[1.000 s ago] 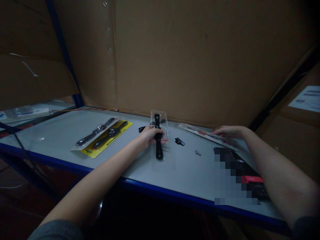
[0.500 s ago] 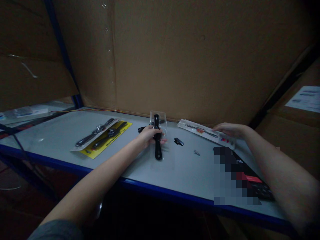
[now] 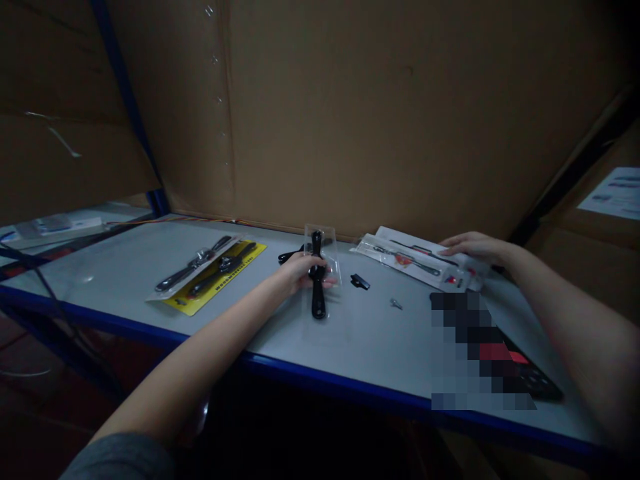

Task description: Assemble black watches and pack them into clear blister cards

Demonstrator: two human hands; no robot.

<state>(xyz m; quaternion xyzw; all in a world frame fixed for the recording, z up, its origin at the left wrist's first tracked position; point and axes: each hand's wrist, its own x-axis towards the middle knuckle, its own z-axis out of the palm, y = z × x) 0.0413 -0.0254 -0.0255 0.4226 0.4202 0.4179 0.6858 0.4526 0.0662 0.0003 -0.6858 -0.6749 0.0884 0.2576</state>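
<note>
Left hand point(image 3: 301, 272): curled closed around a black-handled tool point(image 3: 317, 297) inside a clear plastic blister point(image 3: 329, 262), resting on the grey bench top point(image 3: 360, 347). Right hand point(image 3: 473, 246): open, fingers flat on blister-carded tools point(image 3: 400, 253), right of the black-handled tool. New since the earlier frame: a second card overlapping the first.
</note>
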